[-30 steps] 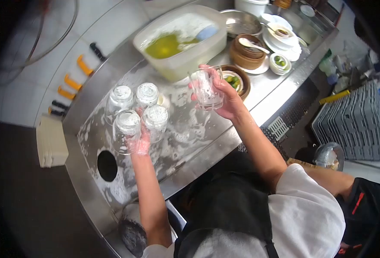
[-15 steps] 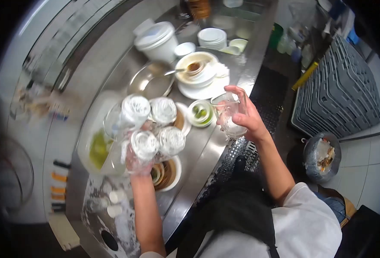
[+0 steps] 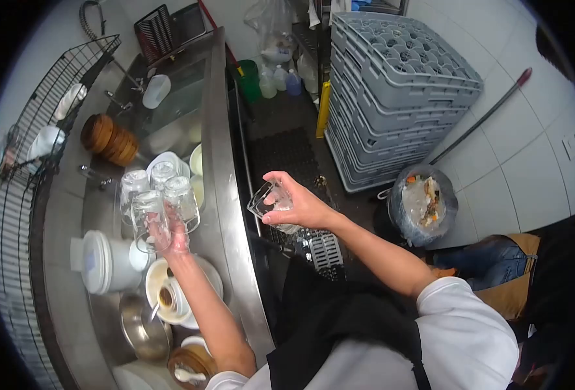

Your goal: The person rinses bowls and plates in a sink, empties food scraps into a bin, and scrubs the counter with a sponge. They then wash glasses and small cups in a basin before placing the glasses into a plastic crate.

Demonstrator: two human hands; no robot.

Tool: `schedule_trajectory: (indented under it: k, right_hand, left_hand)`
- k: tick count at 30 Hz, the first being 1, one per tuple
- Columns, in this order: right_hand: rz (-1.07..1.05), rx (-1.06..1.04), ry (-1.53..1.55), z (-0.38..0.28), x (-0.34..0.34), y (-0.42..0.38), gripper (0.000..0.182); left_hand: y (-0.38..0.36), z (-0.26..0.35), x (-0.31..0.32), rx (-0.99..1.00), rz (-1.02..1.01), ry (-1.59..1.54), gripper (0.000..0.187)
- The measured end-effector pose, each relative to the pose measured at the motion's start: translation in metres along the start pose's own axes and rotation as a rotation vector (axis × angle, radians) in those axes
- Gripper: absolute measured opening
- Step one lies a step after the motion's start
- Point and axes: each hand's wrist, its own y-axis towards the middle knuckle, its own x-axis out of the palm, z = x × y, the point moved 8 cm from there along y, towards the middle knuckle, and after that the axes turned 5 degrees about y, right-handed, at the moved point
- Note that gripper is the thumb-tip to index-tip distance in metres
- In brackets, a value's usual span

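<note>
My left hand (image 3: 178,239) is closed around a cluster of several clear glass mugs (image 3: 149,211), held above the steel counter. Their thick bases appear to face up, and some of the fingers show blurred through the glass. Just past the counter's front edge, my right hand (image 3: 308,207) grips a single clear glass (image 3: 263,200), tilted with its angular end pointing left. Below the left forearm sit a stacked white bowl (image 3: 155,286) with brown residue and a spoon, and a steel bowl (image 3: 146,325).
Grey glass racks (image 3: 391,110) stand in a tall stack ahead on the right. Near them is a lined waste bin (image 3: 424,201) holding food scraps. A wire shelf (image 3: 30,146) runs along the left wall, and bamboo steamers (image 3: 110,140) stand beneath it. Another person's jeans (image 3: 479,260) show at right.
My view has swung right and further along the counter, bringing the rack stack nearer the centre. Both hands have travelled that way too, still holding their glassware.
</note>
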Motion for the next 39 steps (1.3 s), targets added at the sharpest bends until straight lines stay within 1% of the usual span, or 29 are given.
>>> schedule_trajectory:
  k: [1, 2, 4, 5, 6, 7, 9, 11, 12, 13, 14, 17, 20, 23, 24, 26, 27, 28, 29, 30, 31, 32, 33, 35, 36, 38, 39]
  right_hand:
    - [0.017, 0.000, -0.020, 0.001, -0.015, 0.018, 0.087]
    - [0.023, -0.010, -0.051, 0.001, -0.025, 0.035, 0.088]
    - [0.022, 0.030, -0.065, 0.005, -0.042, 0.077, 0.088]
    - [0.001, 0.046, -0.075, 0.008, -0.048, 0.104, 0.088]
    - [-0.032, 0.042, -0.087, 0.013, -0.055, 0.134, 0.084]
    - [-0.045, -0.036, -0.110, 0.015, -0.062, 0.164, 0.084]
    - [-0.033, -0.055, -0.121, 0.015, -0.077, 0.227, 0.084]
    - [-0.003, 0.049, -0.057, 0.021, -0.096, 0.292, 0.083]
    - [0.025, 0.121, -0.022, 0.027, -0.105, 0.311, 0.082]
    - [0.046, 0.173, 0.014, 0.022, -0.112, 0.332, 0.077]
    - [0.064, 0.169, 0.043, 0.019, -0.121, 0.358, 0.074]
    - [0.113, 0.199, 0.108, 0.022, -0.160, 0.417, 0.058]
    - [0.118, 0.175, 0.132, 0.012, -0.188, 0.477, 0.059]
    - [0.143, 0.236, 0.294, 0.009, -0.214, 0.535, 0.058]
    - [0.173, 0.202, 0.333, 0.017, -0.229, 0.559, 0.059]
    - [0.136, 0.198, 0.360, 0.021, -0.249, 0.601, 0.057]
    - [0.121, 0.187, 0.364, 0.023, -0.261, 0.621, 0.055]
    - [0.074, 0.184, 0.391, 0.028, -0.267, 0.649, 0.053]
    - [0.068, 0.265, 0.390, 0.035, -0.276, 0.669, 0.052]
    - [0.085, 0.261, 0.355, 0.052, -0.294, 0.693, 0.052]
    - [0.038, 0.282, 0.337, 0.057, -0.299, 0.716, 0.056]
    - [0.006, 0.305, 0.307, 0.060, -0.297, 0.739, 0.059]
    - [0.000, 0.322, 0.278, 0.062, -0.300, 0.759, 0.063]
    - [-0.069, 0.367, 0.295, 0.080, -0.301, 0.800, 0.067]
    - [-0.092, 0.379, 0.311, 0.088, -0.301, 0.820, 0.069]
    - [-0.138, 0.359, 0.233, 0.082, -0.280, 0.844, 0.061]
    - [-0.157, 0.351, 0.197, 0.080, -0.268, 0.852, 0.057]
  left_hand:
    - [0.019, -0.013, -0.006, 0.005, 0.050, 0.009, 0.042]
    - [0.036, -0.023, -0.013, -0.041, 0.068, -0.027, 0.039]
    - [0.071, -0.042, -0.039, -0.067, 0.174, -0.087, 0.038]
    - [0.088, -0.049, -0.054, -0.060, 0.228, -0.122, 0.037]
    - [0.106, -0.055, -0.066, -0.014, 0.244, -0.101, 0.035]
    - [0.123, -0.061, -0.075, 0.031, 0.261, -0.078, 0.034]
    - [0.162, -0.067, -0.070, 0.065, 0.229, -0.017, 0.032]
    - [0.201, -0.081, -0.056, 0.115, 0.237, 0.021, 0.031]
    - [0.219, -0.084, -0.049, 0.137, 0.267, 0.053, 0.031]
    - [0.248, -0.084, -0.038, 0.158, 0.274, 0.098, 0.031]
    - [0.279, -0.086, -0.030, 0.147, 0.253, 0.110, 0.032]
    - [0.365, -0.091, -0.024, 0.174, 0.318, 0.342, 0.033]
    - [0.447, -0.097, -0.027, 0.185, 0.458, 0.637, 0.033]
    - [0.519, -0.109, -0.028, 0.236, 0.419, 0.875, 0.033]
    - [0.537, -0.113, -0.032, 0.281, 0.490, 0.971, 0.028]
    - [0.570, -0.133, -0.046, 0.130, 0.500, 1.048, 0.021]
    - [0.600, -0.141, -0.085, 0.126, 0.457, 1.436, 0.015]
    - [0.627, -0.151, -0.112, 0.129, 0.480, 1.921, 0.020]
    - [0.653, -0.162, -0.136, 0.142, 0.545, 2.405, 0.026]
    - [0.629, -0.154, -0.131, 0.283, 0.664, 1.880, 0.036]
    - [0.638, -0.164, -0.161, 0.314, 0.790, 1.905, 0.043]
    - [0.631, -0.165, -0.141, -0.112, 0.775, 1.876, 0.043]
    - [0.628, -0.171, -0.156, -0.215, 0.848, 1.870, 0.045]
    - [0.642, -0.199, -0.189, -0.407, 0.921, 1.875, 0.048]
    - [0.646, -0.209, -0.203, -0.375, 0.959, 1.880, 0.046]
    - [0.657, -0.230, -0.243, -0.330, 1.021, 1.894, 0.042]
    - [0.661, -0.229, -0.248, -0.252, 1.027, 1.903, 0.039]
